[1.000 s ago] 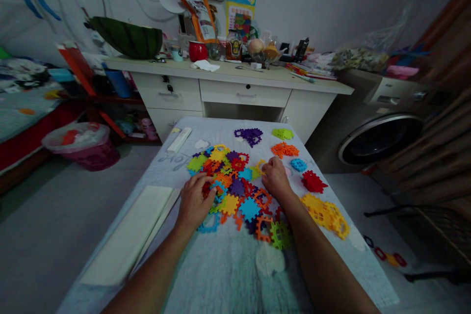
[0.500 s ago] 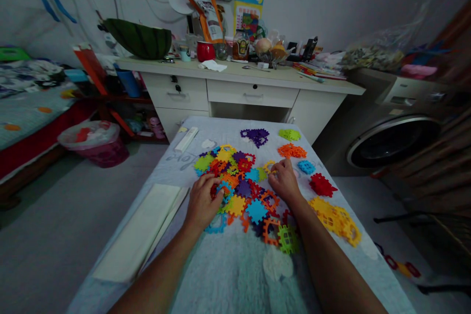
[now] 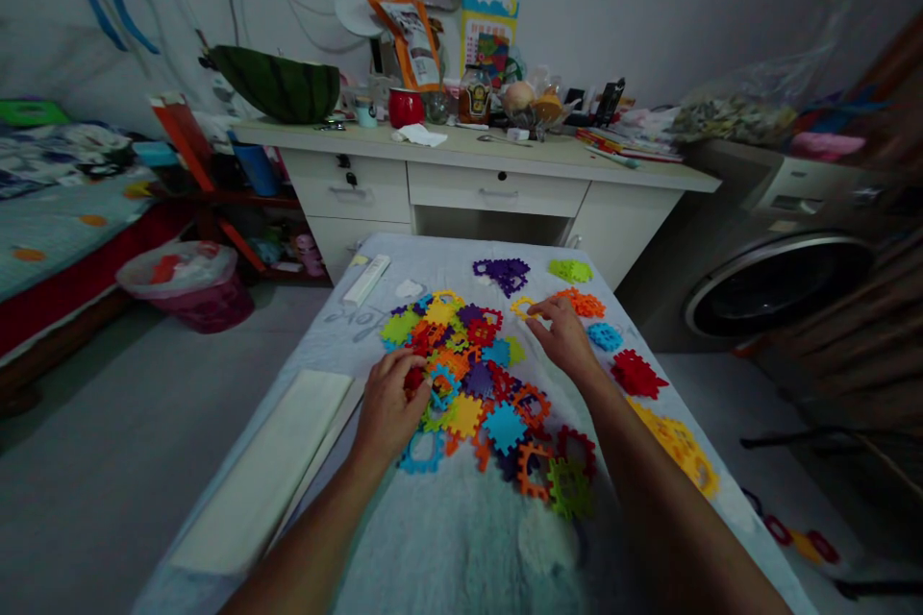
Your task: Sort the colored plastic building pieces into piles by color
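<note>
A mixed heap of coloured plastic puzzle tiles point(image 3: 472, 375) lies in the middle of a small table covered with a pale cloth point(image 3: 447, 538). My left hand point(image 3: 387, 404) rests at the heap's left edge, fingers curled onto a red tile point(image 3: 412, 379). My right hand point(image 3: 566, 334) is lifted over the far right of the heap and pinches a yellow ring-shaped tile point(image 3: 524, 308). Sorted groups lie around it: purple point(image 3: 503, 272), green point(image 3: 569, 270), orange point(image 3: 587, 305), blue point(image 3: 604, 336), red point(image 3: 636, 373) and yellow point(image 3: 682, 447).
A white flat box point(image 3: 266, 471) lies along the table's left edge, a small white tube point(image 3: 366, 280) at the far left corner. Beyond stand a cluttered desk point(image 3: 476, 168), a washing machine point(image 3: 783, 259) on the right, a pink bin point(image 3: 188, 283) and a bed on the left.
My right hand has lifted off the heap and moved away toward the far side, carrying a yellow tile. The left hand stays at the heap's left edge. The view has shifted slightly.
</note>
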Motion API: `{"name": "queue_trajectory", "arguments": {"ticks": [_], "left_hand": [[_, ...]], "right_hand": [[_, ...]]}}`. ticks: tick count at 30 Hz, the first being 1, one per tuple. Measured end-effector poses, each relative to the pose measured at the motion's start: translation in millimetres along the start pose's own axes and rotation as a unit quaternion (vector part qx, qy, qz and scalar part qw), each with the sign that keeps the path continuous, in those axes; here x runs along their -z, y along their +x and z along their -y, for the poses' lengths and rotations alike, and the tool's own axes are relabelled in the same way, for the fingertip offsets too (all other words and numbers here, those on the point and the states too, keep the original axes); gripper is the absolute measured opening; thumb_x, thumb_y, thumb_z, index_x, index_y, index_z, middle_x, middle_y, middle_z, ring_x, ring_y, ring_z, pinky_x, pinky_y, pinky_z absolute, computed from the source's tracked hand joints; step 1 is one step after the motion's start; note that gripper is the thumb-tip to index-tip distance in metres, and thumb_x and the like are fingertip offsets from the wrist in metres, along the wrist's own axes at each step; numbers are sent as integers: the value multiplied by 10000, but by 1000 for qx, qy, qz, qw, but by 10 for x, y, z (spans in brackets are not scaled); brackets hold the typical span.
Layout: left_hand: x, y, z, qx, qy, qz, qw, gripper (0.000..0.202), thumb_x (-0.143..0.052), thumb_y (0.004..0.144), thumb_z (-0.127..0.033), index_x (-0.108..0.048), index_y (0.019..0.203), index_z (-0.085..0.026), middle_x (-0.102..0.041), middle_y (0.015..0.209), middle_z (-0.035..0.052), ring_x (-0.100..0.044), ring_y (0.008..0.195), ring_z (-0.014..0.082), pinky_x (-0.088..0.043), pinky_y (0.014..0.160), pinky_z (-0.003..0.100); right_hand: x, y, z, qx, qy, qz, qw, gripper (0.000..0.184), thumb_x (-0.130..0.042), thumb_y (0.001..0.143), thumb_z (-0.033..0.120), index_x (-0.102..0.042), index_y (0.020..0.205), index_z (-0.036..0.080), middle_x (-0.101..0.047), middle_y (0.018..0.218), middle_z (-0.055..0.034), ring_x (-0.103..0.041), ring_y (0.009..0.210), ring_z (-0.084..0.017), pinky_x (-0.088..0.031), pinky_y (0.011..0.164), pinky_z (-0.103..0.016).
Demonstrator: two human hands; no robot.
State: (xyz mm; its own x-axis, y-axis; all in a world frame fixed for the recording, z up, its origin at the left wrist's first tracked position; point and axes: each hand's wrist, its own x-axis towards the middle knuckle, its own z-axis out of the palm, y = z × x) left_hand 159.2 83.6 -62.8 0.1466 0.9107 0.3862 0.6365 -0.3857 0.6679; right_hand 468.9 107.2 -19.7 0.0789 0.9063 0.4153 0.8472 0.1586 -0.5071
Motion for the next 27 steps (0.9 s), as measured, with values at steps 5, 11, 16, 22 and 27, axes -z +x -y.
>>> {"name": "queue_trajectory", "arguments": {"ticks": [5,11,16,22,27], "left_hand": [[-27,3,-6,-3,-2,15,1000,231,-578,829,-338,-676,1004,-222,-626,1179,82,-574,1152,273,-455,1012,464],[-27,7,-7,-6,-18,25,1000,229,-587,825,-326,-673,1011,-224,-639,1152,73,-594,1115,256,-475,985,440],[-20,6,-14,0,-26,35,999,224,-586,821,-300,-677,1009,-221,-643,1144,73,-594,1108,254,-472,979,438],[-12,14,-29,3,-33,35,999,221,-590,818,-301,-683,1004,-224,-654,1132,73,-604,1091,253,-476,972,439],[-28,0,10,2,-33,35,999,231,-595,823,-309,-680,1019,-222,-645,1150,74,-601,1099,251,-475,981,440]], "right_hand": [[-182,428,-66,-35,-32,1,999,144,-639,841,202,-727,951,172,-578,1035,-101,-573,958,-212,-471,927,-363],[-490,823,-206,-86,-46,12,995,165,-634,834,177,-744,951,140,-602,1028,-121,-571,947,-209,-461,922,-329],[-643,1082,-283,-112,-41,-32,992,169,-643,810,190,-756,924,137,-652,973,-114,-577,969,-216,-458,924,-327],[-737,1204,-274,-176,-39,-49,982,227,-630,798,198,-750,975,121,-695,922,-119,-612,954,-227,-470,877,-306],[-639,1091,-227,-179,-32,-57,982,288,-555,803,133,-723,1037,135,-707,1040,-115,-629,967,-212,-465,906,-316]]}}
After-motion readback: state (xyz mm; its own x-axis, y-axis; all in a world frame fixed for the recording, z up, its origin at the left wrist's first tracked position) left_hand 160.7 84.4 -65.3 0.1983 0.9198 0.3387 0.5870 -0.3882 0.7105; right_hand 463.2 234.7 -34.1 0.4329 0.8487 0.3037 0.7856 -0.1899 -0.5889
